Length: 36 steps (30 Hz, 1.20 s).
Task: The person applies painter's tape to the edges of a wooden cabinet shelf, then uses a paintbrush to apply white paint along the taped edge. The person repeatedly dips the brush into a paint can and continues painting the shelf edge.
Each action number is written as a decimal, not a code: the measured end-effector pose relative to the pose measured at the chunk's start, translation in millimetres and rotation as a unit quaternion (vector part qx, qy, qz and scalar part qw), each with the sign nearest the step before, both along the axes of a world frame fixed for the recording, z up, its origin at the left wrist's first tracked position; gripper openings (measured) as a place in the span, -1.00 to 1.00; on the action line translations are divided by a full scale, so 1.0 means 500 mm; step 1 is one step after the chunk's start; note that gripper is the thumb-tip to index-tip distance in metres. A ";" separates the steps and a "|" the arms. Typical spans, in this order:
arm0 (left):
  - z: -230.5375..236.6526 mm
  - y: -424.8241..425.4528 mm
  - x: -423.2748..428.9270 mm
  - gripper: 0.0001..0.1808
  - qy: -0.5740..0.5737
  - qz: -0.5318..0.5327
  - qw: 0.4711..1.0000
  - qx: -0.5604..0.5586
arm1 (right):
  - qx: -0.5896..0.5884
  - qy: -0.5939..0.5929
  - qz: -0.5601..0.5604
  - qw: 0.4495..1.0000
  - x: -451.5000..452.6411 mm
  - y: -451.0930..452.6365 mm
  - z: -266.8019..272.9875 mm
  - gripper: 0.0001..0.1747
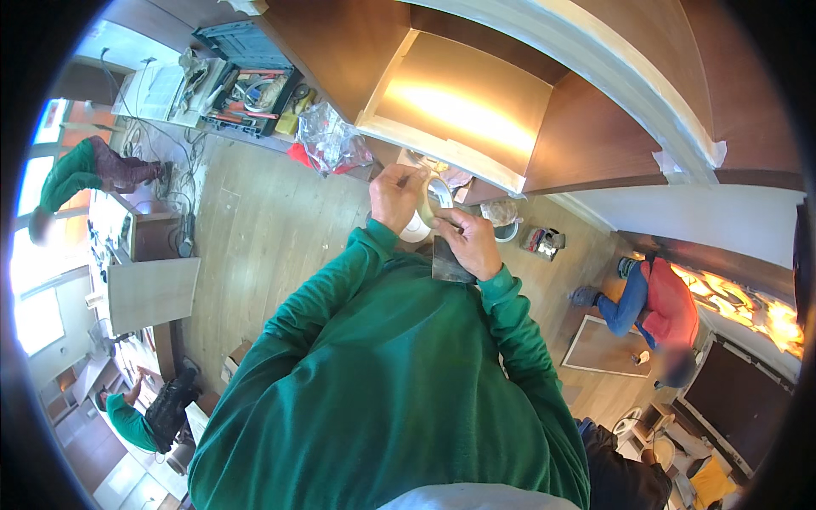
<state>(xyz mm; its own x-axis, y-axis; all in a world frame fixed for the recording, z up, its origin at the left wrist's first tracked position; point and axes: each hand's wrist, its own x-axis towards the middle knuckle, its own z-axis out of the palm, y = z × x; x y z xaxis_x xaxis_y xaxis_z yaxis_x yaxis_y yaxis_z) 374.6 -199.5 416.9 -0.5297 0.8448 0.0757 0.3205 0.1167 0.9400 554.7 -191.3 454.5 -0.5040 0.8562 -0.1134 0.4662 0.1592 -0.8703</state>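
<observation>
A roll of masking tape [426, 203] is between my two hands in front of my chest. The fingertips of my left hand [394, 199] pinch at its upper left side, perhaps on the tape's loose end. My right hand [473, 245] grips the roll's lower edge with thumb and fingers. Under the right palm is also a dark flat block [450, 262], partly covered by the hand. Just beyond the hands is an open brown wood cabinet compartment [468, 86], its front edges covered with pale masking tape [446, 153].
A toolbox [255, 95] full of tools and a clear plastic bag [328, 137] lie at the left. A bucket [507, 231] and a small container [544, 243] stand on the wood floor. One person [666, 306] crouches at the right; others work at the left and lower right.
</observation>
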 end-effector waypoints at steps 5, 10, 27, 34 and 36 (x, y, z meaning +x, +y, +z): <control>-0.030 -0.032 -0.007 -0.87 0.056 -0.044 0.997 0.024 | 0.021 -0.057 -0.027 0.998 -0.011 -0.007 0.030 -0.58; -0.058 -0.057 -0.012 -0.81 -0.101 -0.047 0.994 -0.013 | 0.013 -0.133 0.013 0.991 -0.007 0.003 -0.033 -0.64; -0.074 -0.080 -0.039 -0.89 -0.151 -0.367 0.906 -0.147 | 0.109 -0.249 0.148 0.951 -0.001 0.018 -0.009 -0.79; -0.209 0.005 -0.063 -0.82 -0.438 -0.067 0.871 -0.210 | 0.094 -0.161 0.024 0.982 0.031 -0.023 0.059 -0.82; -0.116 0.069 -0.087 -0.74 -0.292 -0.113 0.921 -0.232 | 0.060 -0.113 -0.058 0.990 0.078 -0.016 0.037 -0.80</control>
<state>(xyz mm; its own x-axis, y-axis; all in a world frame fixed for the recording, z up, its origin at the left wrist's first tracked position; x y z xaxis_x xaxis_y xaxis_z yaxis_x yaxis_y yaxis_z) 331.2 -165.1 358.8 -0.1728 0.8081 -0.5631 -0.1576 0.5416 0.8257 593.8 -199.2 472.8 -0.3742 0.9212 -0.1066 0.6685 0.1883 -0.7195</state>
